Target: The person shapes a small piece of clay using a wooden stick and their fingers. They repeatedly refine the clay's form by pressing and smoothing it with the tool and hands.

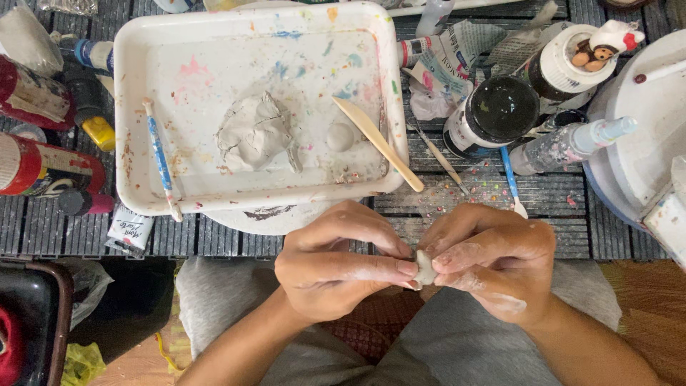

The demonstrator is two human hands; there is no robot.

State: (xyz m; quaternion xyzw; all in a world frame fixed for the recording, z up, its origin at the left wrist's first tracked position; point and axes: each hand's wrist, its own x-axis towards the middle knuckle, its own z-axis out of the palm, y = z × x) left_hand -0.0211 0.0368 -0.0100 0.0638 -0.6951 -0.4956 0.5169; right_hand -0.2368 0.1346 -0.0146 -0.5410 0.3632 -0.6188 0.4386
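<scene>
A small piece of white clay (426, 269) is pinched between the fingertips of my left hand (336, 266) and my right hand (493, 266), held over my lap just in front of the table edge. Both hands are smeared with clay. On the paint-stained white tray (136, 107) lie a larger grey lump of clay (254, 132), a small clay ball (340, 136), a wooden modelling knife (377, 141) resting over the tray's rim, and a blue-handled tool (160, 157).
Paint bottles (43, 168) and tubes line the left side of the slatted table. To the right stand a black-lidded jar (493, 114), a white jar topped with a small figurine (600, 44), a spattered bottle (564, 146) and a round white turntable (643, 136).
</scene>
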